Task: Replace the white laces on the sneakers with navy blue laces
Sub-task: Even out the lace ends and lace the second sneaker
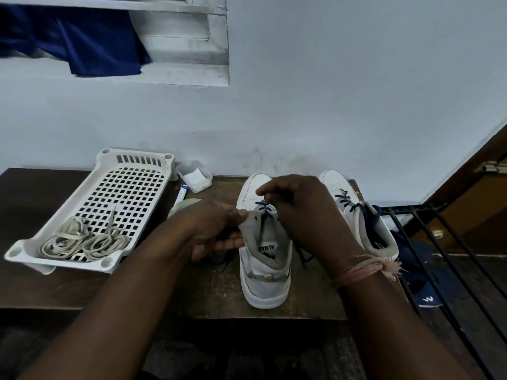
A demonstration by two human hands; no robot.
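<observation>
Two white sneakers stand on a dark wooden table, toes toward the wall. The near sneaker has a navy blue lace crossed through its lower eyelets. My left hand pinches the left eyelet flap of that sneaker. My right hand hovers over its lacing with fingers curled, pinching the navy lace near the toe. The second sneaker at the right also carries navy lacing. The removed white laces lie coiled in a white perforated tray.
A small clear plastic box and a tube sit by the wall behind the tray. A black metal rack stands at the right, with a navy slipper under it. Blue cloth hangs from a wall niche.
</observation>
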